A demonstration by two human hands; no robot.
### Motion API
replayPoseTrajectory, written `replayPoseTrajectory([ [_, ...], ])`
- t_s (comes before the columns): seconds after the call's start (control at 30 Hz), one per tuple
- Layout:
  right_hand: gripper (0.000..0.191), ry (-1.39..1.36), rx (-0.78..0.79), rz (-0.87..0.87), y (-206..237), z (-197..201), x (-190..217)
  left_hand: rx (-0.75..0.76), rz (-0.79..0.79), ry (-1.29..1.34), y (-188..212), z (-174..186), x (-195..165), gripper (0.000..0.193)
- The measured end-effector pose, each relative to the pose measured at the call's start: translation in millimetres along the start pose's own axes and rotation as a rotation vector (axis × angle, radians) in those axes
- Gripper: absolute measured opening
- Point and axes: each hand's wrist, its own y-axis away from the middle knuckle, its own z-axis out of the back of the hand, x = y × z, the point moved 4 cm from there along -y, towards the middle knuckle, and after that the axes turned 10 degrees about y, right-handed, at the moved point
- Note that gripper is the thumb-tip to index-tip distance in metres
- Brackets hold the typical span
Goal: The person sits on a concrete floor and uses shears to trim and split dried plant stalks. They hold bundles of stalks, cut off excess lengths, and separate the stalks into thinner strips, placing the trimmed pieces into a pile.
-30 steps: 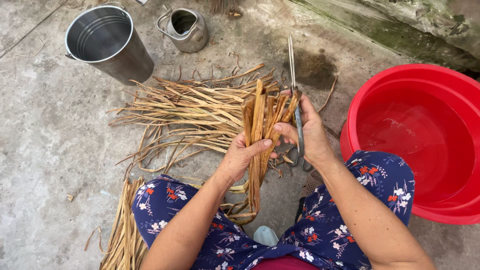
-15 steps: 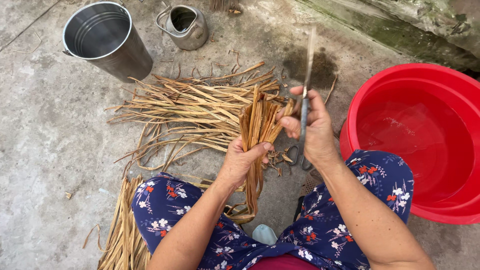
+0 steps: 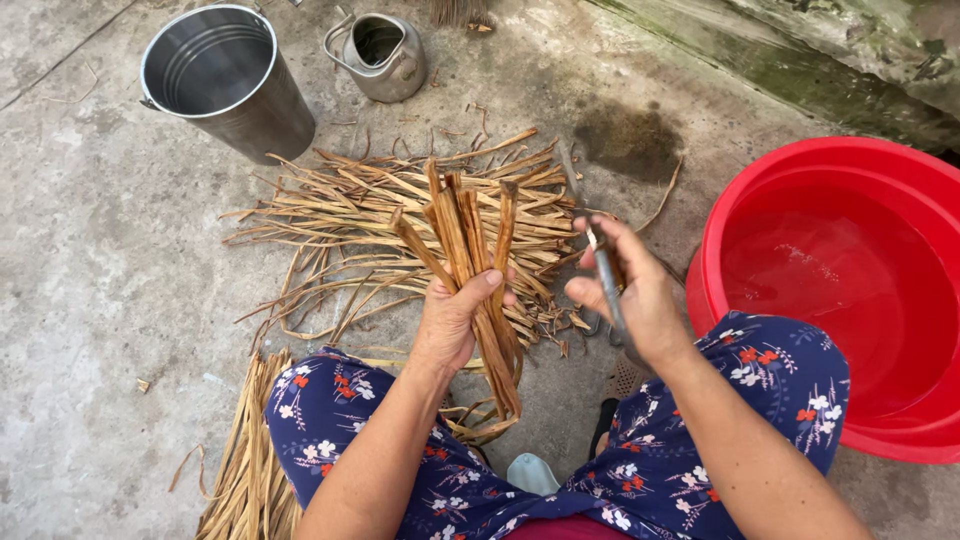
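1 bundle of brown bark strips (image 3: 470,270) stands upright in the left hand (image 3: 455,320), whose grip is clenched around the lower middle of the bundle, thumb across the front. The strips fan out a little at the top and their lower ends reach down between the knees. Just to the right, apart from the bundle, the right hand (image 3: 635,300) has its grip clenched on a slim metal blade (image 3: 605,275), held roughly upright with its tip pointing away from the person; the upper part of the blade is blurred.

Behind both hands a loose heap of pale dry strips (image 3: 400,215) lies spread on the concrete floor (image 3: 90,260), with more pale strips (image 3: 245,460) lying beside the left knee toward the bottom edge of the view. The person's legs are covered in blue cloth with a flower print (image 3: 650,470).

On the right a large red basin (image 3: 850,290) holding water sits on the floor, touching or nearly touching the right knee. At the far left, 1 steel bucket (image 3: 225,85) stands upright, and near it, further right, a small metal kettle (image 3: 380,55). A dark damp patch (image 3: 630,140) marks the floor between the heap and the basin.
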Motion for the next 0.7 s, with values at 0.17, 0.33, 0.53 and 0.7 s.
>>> replayPoseTrajectory([
  [0.17,0.07,-0.035,0.076,-0.068,11,-23,-6,0.035,-0.004,-0.008,1,-2,9,0.022],
  [0.33,0.069,-0.116,0.106,-0.039,11,-26,-7,0.077,-0.009,-0.06,2,-6,16,0.021],
  [0.53,0.067,-0.031,0.067,-0.036,11,-29,-5,0.084,-0.002,-0.065,5,-11,10,0.02],
  [0.7,0.07,0.135,-0.051,0.155,14,-29,14,0.07,-0.063,-0.082,6,-14,6,0.021],
])
